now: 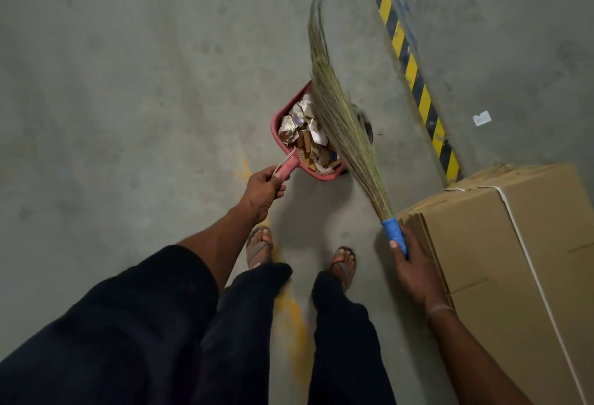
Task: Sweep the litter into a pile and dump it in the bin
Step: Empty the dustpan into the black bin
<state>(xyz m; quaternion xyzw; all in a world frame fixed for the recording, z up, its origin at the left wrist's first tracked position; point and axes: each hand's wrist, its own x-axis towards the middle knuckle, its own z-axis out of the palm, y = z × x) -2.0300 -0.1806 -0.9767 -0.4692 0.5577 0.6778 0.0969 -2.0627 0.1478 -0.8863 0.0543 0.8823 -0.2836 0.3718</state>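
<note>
My left hand (264,189) grips the handle of a pink dustpan (279,125) held above the concrete floor. The pan is full of litter (305,134): crumpled paper, foil and bits of cardboard. My right hand (409,264) is closed around the blue handle of a grass broom (340,115). The broom's bristles slant up and to the left across the pan's right side, with the tips raised and blurred. A dark round object (366,121), partly hidden behind the bristles and the pan, may be a bin; I cannot tell.
A large taped cardboard box (501,263) stands close on my right, beside my right hand. A yellow and black hazard stripe (408,64) edges a raised concrete slab at the upper right, with a white scrap (481,118) on it. My sandalled feet (302,256) stand below the pan.
</note>
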